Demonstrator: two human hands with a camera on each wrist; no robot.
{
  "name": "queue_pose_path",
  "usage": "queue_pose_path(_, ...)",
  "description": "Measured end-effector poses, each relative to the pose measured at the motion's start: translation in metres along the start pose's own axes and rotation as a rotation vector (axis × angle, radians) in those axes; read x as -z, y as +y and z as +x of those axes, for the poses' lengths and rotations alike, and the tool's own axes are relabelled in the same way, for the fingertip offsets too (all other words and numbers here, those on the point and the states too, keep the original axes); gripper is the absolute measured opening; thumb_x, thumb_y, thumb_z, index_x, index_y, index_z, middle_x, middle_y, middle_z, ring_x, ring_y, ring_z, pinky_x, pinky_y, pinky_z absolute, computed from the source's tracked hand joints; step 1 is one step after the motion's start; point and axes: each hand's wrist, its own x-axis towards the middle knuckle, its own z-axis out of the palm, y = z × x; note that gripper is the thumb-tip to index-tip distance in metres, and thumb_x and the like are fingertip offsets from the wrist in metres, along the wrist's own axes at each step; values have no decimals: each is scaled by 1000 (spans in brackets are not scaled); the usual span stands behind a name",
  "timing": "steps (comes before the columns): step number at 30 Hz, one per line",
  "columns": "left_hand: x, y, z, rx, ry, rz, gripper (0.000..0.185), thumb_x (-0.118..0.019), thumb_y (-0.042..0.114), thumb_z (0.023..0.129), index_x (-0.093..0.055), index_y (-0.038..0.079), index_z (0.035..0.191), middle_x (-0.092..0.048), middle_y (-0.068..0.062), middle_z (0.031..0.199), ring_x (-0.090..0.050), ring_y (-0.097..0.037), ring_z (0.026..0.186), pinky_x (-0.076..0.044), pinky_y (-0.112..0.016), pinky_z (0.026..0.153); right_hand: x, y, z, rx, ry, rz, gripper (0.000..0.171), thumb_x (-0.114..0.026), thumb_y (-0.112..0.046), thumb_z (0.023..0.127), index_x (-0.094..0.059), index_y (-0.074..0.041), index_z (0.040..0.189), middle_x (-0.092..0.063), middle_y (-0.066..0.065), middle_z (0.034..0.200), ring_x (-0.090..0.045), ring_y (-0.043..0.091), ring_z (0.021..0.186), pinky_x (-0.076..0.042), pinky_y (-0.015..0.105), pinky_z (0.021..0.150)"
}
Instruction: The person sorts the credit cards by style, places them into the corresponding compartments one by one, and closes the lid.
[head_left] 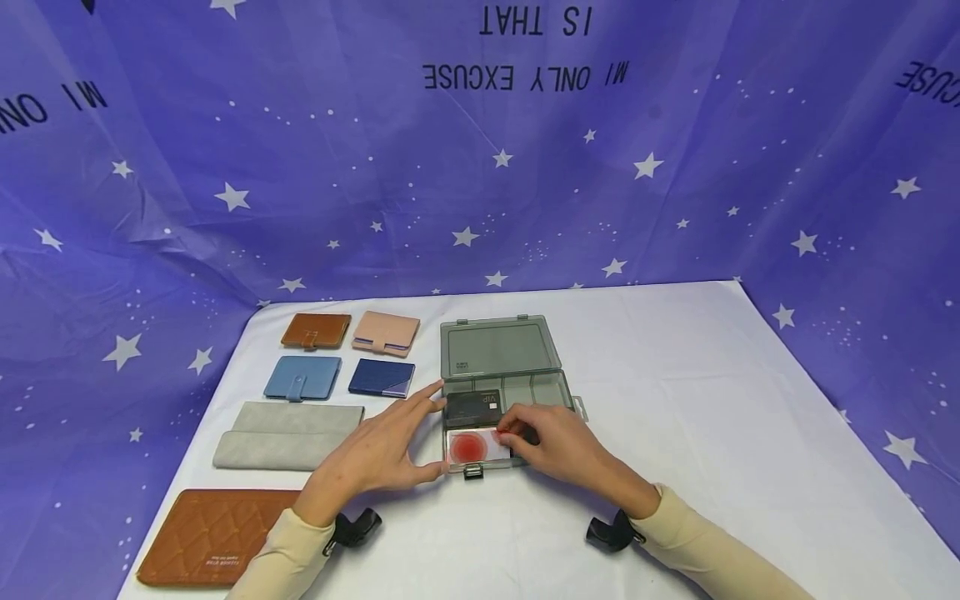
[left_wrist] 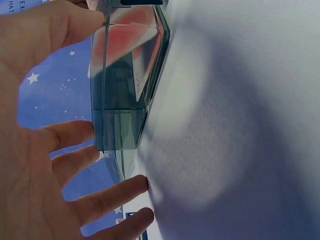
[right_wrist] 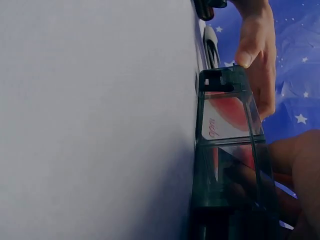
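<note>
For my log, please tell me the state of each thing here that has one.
Grey plastic box: lid open, lying flat.
Red-spotted card: in the front compartment.
Black card: in the compartment behind.
Left hand: steadying the box.
Right hand: pinching the red-spotted card.

A table (head_left: 675, 400) under a white cloth fills the lower middle of the head view. Behind it and down both sides hangs a purple-blue backdrop (head_left: 225, 125) printed with white stars and fine dots, creased into soft folds. Black lettering (head_left: 525, 77) on it reads upside down, in at least 2 lines. Light is even, with soft shadows on the cloth.
</note>
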Motion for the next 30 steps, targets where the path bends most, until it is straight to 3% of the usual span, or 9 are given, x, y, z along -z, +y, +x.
queue_pose_path(5,-1,0,1,2,0,-14,89,-83,54,86,-52,12,158,-31,-4,177,-48,-34,151,-54,-61,106,2,-2,-3,7,-37,-131,20,-76,-32,102,-81,-27,121,-77,-16,102,-70,1,92,-59,32,79)
queue_pose_path(10,-1,1,2,8,-5,-18,90,-83,53,85,-52,12,158,-30,-3,177,-48,-34,151,-53,-60,107,5,-5,-4,-4,-75,-155,23,-74,-32,104,-82,-27,125,-79,-10,115,-73,11,106,-61,39,87)
queue_pose_path(15,1,1,1,6,-25,-14,91,-82,53,87,-49,11,160,-29,-3,178,-48,-34,151,-53,-61,107,15,-1,-1,6,-40,-38,26,-73,-31,105,-78,-21,129,-77,-13,107,-68,2,89,-58,30,75)
queue_pose_path(18,5,1,1,11,-54,-35,94,-81,57,90,-45,10,163,-23,-5,179,-46,-35,152,-53,-60,107,28,8,4,9,11,60,31,-73,-28,106,-74,-13,133,-78,-6,112,-70,6,90,-59,27,74)
queue_pose_path(21,12,4,1,57,-88,-91,99,-77,63,92,-39,12,167,-12,-8,181,-41,-39,155,-52,-62,108,46,19,10,-28,64,151,37,-71,-23,107,-69,-6,139,-76,7,125,-74,19,105,-62,34,86)
queue_pose_path(25,24,13,8,117,-78,-217,94,-69,61,100,-31,10,170,-8,-12,181,-28,-43,160,-39,-65,120,66,40,15,-143,120,239,38,-67,-21,109,-65,-4,144,-71,14,138,-70,31,122,-58,48,102)
queue_pose_path(30,34,23,29,151,-45,-364,86,-56,54,110,-20,6,172,-13,-18,179,-19,-41,163,-22,-65,128,76,66,25,-268,193,219,30,-52,-20,115,-78,-8,123,-76,10,129,-69,35,123,-55,56,104)
